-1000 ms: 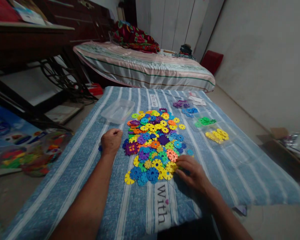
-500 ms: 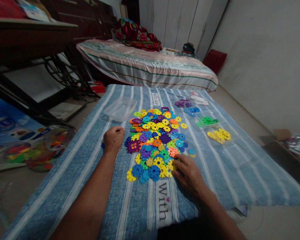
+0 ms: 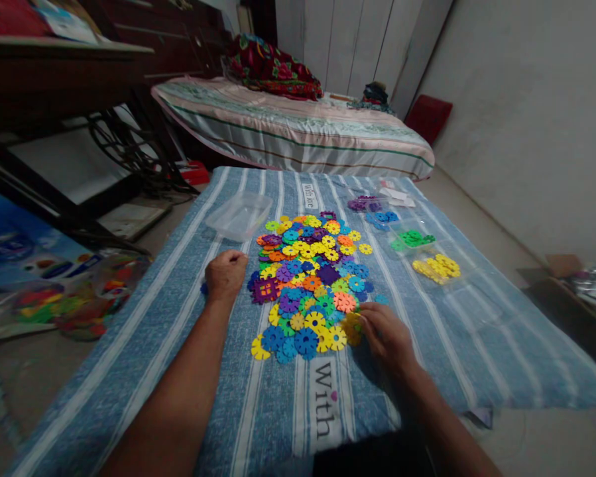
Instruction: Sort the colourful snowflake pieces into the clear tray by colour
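A heap of colourful flower-shaped plastic discs (image 3: 306, 343) lies in the middle of the striped cloth (image 3: 258, 411). At its near right edge, my right hand (image 3: 387, 334) pinches a yellow flower-shaped disc (image 3: 352, 328), slightly blurred; whether more than one is in the grip I cannot tell. Left of the heap rests my left hand (image 3: 225, 275), its fingers curled closed and their inside hidden. A dark blue disc (image 3: 204, 288) peeks out beside that wrist. Purple square pieces (image 3: 266, 290) sit among the discs.
A clear plastic box (image 3: 240, 217) stands behind my left hand. To the right, clear compartments hold purple pieces (image 3: 364, 203), blue pieces (image 3: 382, 219), green pieces (image 3: 412, 240) and yellow pieces (image 3: 435, 268). Beyond the cloth is a bed (image 3: 298, 136); a sewing-machine table (image 3: 63, 73) is at left.
My right hand has lifted slightly and shifted right, drawing a yellow disc off the heap's edge. My left hand has stayed in place.
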Tool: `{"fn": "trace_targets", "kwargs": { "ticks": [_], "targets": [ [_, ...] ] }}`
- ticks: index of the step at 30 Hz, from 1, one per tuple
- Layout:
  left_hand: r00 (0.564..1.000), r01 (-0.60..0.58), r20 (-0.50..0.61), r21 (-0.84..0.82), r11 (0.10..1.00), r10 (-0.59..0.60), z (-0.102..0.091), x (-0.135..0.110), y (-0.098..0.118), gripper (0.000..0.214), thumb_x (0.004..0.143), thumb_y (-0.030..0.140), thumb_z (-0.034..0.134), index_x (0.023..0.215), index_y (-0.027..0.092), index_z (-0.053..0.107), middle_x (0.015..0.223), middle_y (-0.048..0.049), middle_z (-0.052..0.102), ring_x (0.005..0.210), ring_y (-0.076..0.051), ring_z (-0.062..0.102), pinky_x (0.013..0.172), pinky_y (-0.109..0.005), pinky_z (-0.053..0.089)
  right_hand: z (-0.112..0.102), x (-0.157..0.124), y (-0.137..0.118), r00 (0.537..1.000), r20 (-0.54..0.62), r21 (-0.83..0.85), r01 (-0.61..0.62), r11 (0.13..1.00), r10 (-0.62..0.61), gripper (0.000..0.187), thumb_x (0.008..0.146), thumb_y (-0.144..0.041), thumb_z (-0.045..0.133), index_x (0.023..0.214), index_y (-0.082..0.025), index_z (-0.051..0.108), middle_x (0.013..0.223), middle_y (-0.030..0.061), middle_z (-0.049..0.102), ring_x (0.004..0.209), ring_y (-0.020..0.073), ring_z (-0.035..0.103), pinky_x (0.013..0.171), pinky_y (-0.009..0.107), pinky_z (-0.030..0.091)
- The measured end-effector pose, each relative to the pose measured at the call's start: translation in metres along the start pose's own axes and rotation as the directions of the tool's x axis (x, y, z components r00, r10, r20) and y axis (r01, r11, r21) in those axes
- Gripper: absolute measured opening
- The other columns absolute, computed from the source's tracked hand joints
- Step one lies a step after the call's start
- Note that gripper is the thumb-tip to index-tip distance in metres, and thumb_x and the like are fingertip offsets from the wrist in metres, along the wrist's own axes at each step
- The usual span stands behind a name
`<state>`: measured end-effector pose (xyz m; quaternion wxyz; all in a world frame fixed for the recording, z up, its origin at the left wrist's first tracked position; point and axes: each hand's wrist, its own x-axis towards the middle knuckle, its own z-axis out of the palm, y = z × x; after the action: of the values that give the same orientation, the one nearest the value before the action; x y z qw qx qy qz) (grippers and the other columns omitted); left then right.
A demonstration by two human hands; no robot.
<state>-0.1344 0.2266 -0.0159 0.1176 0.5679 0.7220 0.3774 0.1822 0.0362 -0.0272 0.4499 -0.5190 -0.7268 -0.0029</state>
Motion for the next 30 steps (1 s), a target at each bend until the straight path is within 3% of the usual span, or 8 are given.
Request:
{"fn": "trace_targets", "kwargs": {
  "ticks": [6, 9, 12, 15, 17, 19, 24, 30],
  "targets": [
    [1.000, 0.000, 0.001, 0.008, 1.000, 0.000, -0.001, 0.000, 0.001, 0.021, 0.074, 0.035, 0.056, 0.078, 0.021, 0.071, 0.085, -0.0048, 0.076, 0.082, -0.022, 0.069, 0.079, -0.029, 0.051, -0.054, 0.049, 0.059, 0.986, -0.158, -0.280, -0.097, 0.955, 0.054, 0.025, 0.096, -0.034, 0.054, 0.083, -0.022, 0.072, 0.087, 0.0088, 0.077, 0.084, 0.0225, 0.072, 0.081, 0.038, 0.058],
    [1.000, 0.004, 0.007, -0.001, 1.000, -0.004, -0.001, 0.000, 0.001, 0.022, 0.074, 0.036, 0.056, 0.078, 0.021, 0.071, 0.085, -0.0047, 0.076, 0.082, -0.022, 0.069, 0.078, -0.029, 0.051, -0.088, 0.074, 0.091, 0.935, -0.352, -0.474, -0.221, 0.852, 0.047, 0.028, 0.092, -0.038, 0.054, 0.078, -0.020, 0.070, 0.083, 0.0117, 0.075, 0.082, 0.0264, 0.070, 0.078, 0.041, 0.055],
    [1.000, 0.010, 0.001, -0.009, 1.000, -0.010, 0.000, 0.000, 0.000, 0.022, 0.074, 0.036, 0.056, 0.078, 0.021, 0.071, 0.086, -0.0044, 0.076, 0.082, -0.022, 0.068, 0.079, -0.029, 0.051, -0.101, 0.079, 0.099, 0.893, -0.448, -0.542, -0.314, 0.780, 0.048, 0.026, 0.091, -0.035, 0.054, 0.078, -0.020, 0.069, 0.083, 0.0126, 0.074, 0.081, 0.0270, 0.069, 0.078, 0.041, 0.053],
    [1.000, 0.001, -0.005, -0.009, 1.000, -0.001, 0.000, 0.000, 0.000, 0.021, 0.074, 0.036, 0.056, 0.078, 0.022, 0.071, 0.086, -0.0039, 0.076, 0.082, -0.022, 0.068, 0.080, -0.029, 0.051, -0.082, 0.064, 0.079, 0.940, -0.337, -0.451, -0.218, 0.865, 0.062, 0.024, 0.092, -0.035, 0.055, 0.078, -0.021, 0.069, 0.080, 0.0099, 0.074, 0.079, 0.0245, 0.069, 0.077, 0.038, 0.055],
    [1.000, 0.000, -0.003, -0.010, 1.000, 0.000, -0.001, 0.000, 0.001, 0.021, 0.074, 0.036, 0.056, 0.078, 0.022, 0.071, 0.086, -0.0037, 0.076, 0.082, -0.022, 0.068, 0.080, -0.029, 0.051, -0.060, 0.048, 0.056, 0.985, -0.165, -0.285, -0.093, 0.954, 0.046, 0.022, 0.095, -0.032, 0.055, 0.081, -0.022, 0.070, 0.081, 0.0076, 0.075, 0.079, 0.0223, 0.071, 0.077, 0.036, 0.056],
    [1.000, 0.006, 0.005, -0.010, 1.000, -0.006, -0.001, 0.000, 0.001, 0.020, 0.073, 0.035, 0.056, 0.077, 0.022, 0.071, 0.085, -0.0039, 0.076, 0.082, -0.022, 0.068, 0.079, -0.028, 0.051, -0.037, 0.032, 0.032, 1.000, -0.005, -0.112, -0.007, 0.994, 0.006, 0.017, 0.095, -0.030, 0.058, 0.086, -0.023, 0.071, 0.085, 0.0067, 0.075, 0.080, 0.0205, 0.071, 0.076, 0.034, 0.057],
    [1.000, 0.005, -0.007, -0.009, 1.000, -0.005, 0.000, -0.001, 0.001, 0.021, 0.074, 0.035, 0.056, 0.077, 0.021, 0.071, 0.083, -0.0039, 0.075, 0.080, -0.022, 0.068, 0.077, -0.028, 0.051, -0.006, 0.004, -0.013, 0.965, 0.222, 0.104, 0.119, 0.987, -0.139, 0.023, 0.094, -0.038, 0.063, 0.110, -0.024, 0.069, 0.114, 0.0120, 0.073, 0.110, 0.0276, 0.067, 0.092, 0.045, 0.057],
    [1.000, 0.002, -0.011, -0.018, 1.000, -0.002, 0.001, -0.002, 0.000, 0.021, 0.075, 0.035, 0.056, 0.078, 0.021, 0.071, 0.082, -0.0035, 0.075, 0.081, -0.021, 0.068, 0.078, -0.028, 0.051, 0.009, -0.008, -0.021, 0.945, 0.282, 0.009, 0.172, 0.985, -0.168, 0.032, 0.091, -0.037, 0.066, 0.119, -0.021, 0.066, 0.125, 0.0164, 0.068, 0.123, 0.0341, 0.060, 0.099, 0.056, 0.053]
  ]
}}
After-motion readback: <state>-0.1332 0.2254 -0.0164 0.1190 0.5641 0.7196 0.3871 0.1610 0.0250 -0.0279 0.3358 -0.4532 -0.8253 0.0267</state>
